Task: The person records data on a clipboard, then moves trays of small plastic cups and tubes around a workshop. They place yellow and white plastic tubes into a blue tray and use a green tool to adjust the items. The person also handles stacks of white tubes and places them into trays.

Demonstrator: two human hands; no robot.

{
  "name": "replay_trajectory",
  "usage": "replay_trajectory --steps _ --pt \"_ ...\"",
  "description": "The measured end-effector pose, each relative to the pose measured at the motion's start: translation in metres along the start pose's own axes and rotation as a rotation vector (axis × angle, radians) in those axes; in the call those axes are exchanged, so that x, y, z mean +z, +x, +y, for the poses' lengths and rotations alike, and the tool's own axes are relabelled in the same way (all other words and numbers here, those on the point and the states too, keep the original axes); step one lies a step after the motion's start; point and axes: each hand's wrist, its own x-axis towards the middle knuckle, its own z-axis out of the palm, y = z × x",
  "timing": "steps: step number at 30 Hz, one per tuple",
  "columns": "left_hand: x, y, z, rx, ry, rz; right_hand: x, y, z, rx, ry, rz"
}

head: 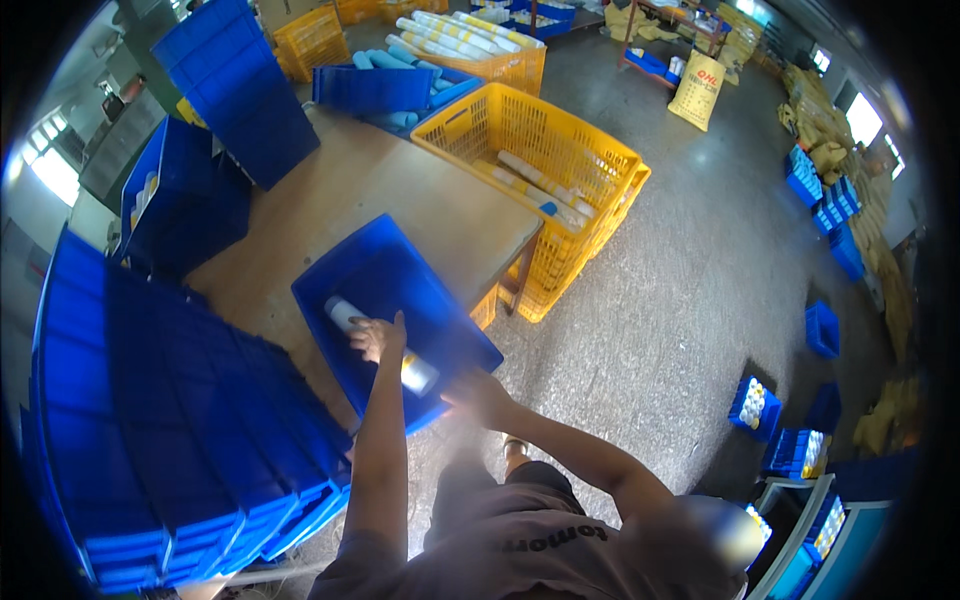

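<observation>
A white tube with yellow bands (418, 374) lies lengthwise in a blue plastic bin (442, 300), which rests on the corner of a wooden-topped table (390, 169). Over the tube's middle is my left hand (377, 337), its fingers spread; whether they touch the tube cannot be told. My right hand (478, 397), blurred, is at the bin's near right edge, and its fingers cannot be made out clearly.
Tall stacks of blue bins (187, 405) stand close on the left. Beyond the table's right edge is a yellow plastic crate (555, 139) holding similar tubes. A yellow sack (697, 91) and small blue bins (823, 330) are on the floor to the right.
</observation>
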Motion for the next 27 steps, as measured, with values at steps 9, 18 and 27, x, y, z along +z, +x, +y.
replay_trajectory --steps 9,18,27 --pt "0.012 0.06 0.047 0.129 -1.07 -0.411 -0.099 0.048 0.186 0.037 0.141 -0.356" --pt "-0.085 -0.002 0.101 -0.217 -2.029 -1.257 -0.043 0.215 0.232 0.841 1.649 -0.251" --pt "-0.092 0.006 0.121 -0.56 -2.292 -0.923 0.018 0.301 0.257 1.373 2.235 -0.451"
